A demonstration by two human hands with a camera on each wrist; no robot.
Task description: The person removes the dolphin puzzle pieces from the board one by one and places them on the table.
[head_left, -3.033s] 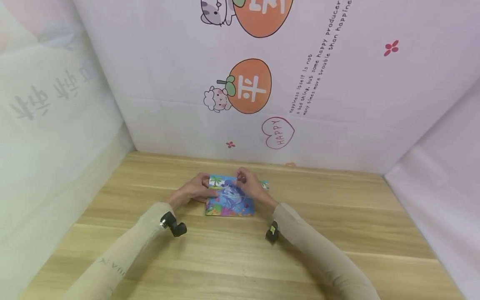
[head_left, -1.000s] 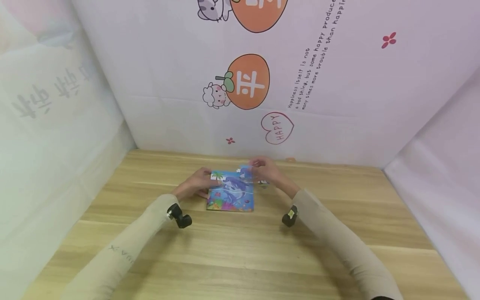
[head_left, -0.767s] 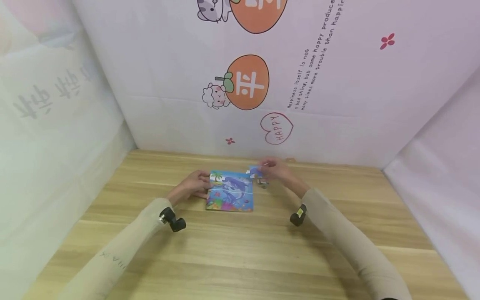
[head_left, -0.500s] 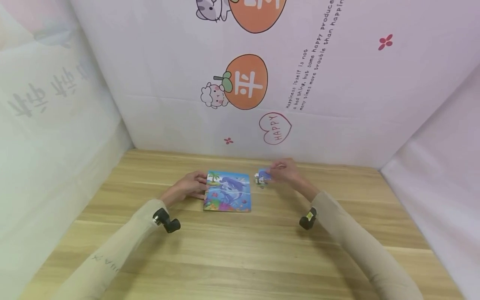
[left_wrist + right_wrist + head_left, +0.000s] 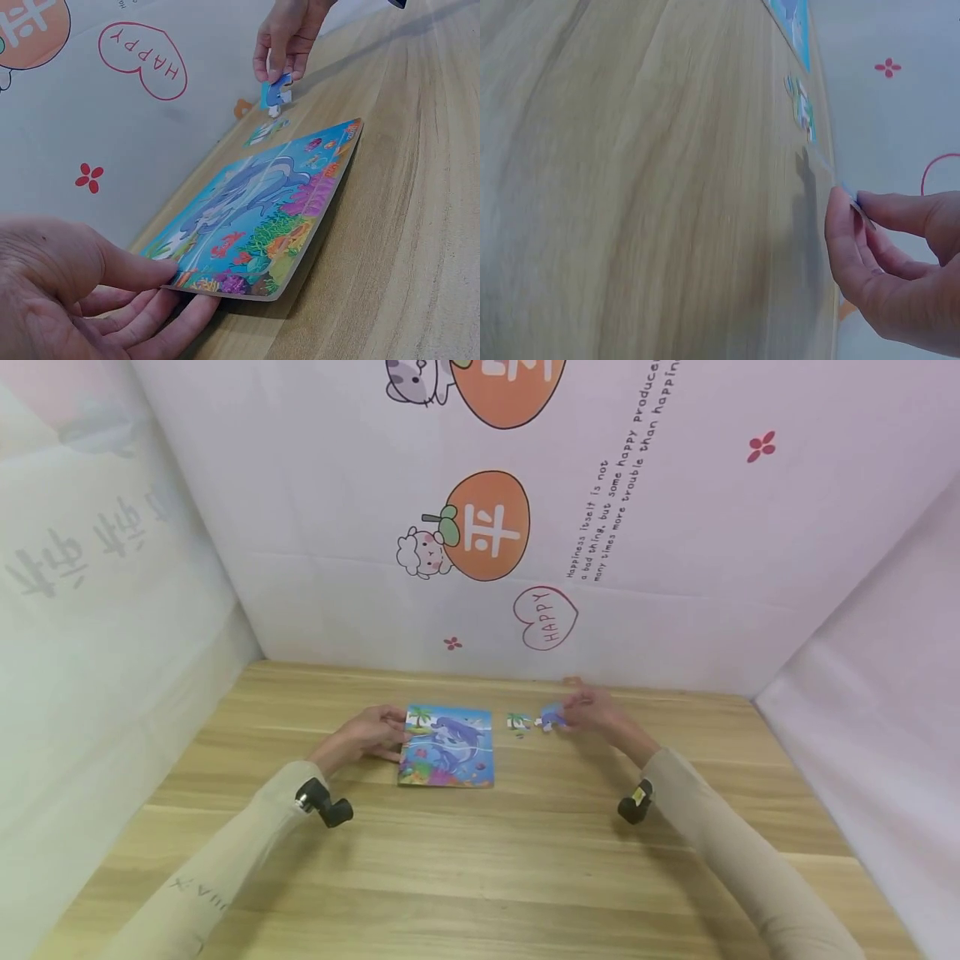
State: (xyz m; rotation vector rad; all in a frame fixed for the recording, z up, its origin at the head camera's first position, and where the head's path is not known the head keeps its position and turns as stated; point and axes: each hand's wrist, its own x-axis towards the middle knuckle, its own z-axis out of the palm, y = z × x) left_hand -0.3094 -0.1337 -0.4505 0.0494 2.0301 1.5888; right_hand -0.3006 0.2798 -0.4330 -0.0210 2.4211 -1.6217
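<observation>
A dolphin jigsaw puzzle board (image 5: 450, 752) with a sea scene lies at the back middle of the table. My left hand (image 5: 371, 732) grips its left edge, and the left wrist view shows the thumb on top and fingers underneath, with the near edge slightly raised. Farther right, my right hand (image 5: 596, 710) pinches a blue puzzle piece (image 5: 552, 717) bearing part of a dolphin, held above the table between thumb and fingers. Between board and hand, another puzzle piece (image 5: 517, 721) with a palm tree lies on the wood.
The wooden table (image 5: 480, 868) meets a white printed cloth wall (image 5: 337, 610) right behind the board. Cloth also hangs at the left and right sides. A small dark fleck (image 5: 520, 736) shows just in front of the palm piece.
My right hand has moved right from over the board, carrying the dolphin piece past the palm piece, which now shows fully. My left hand stays at the board's left edge.
</observation>
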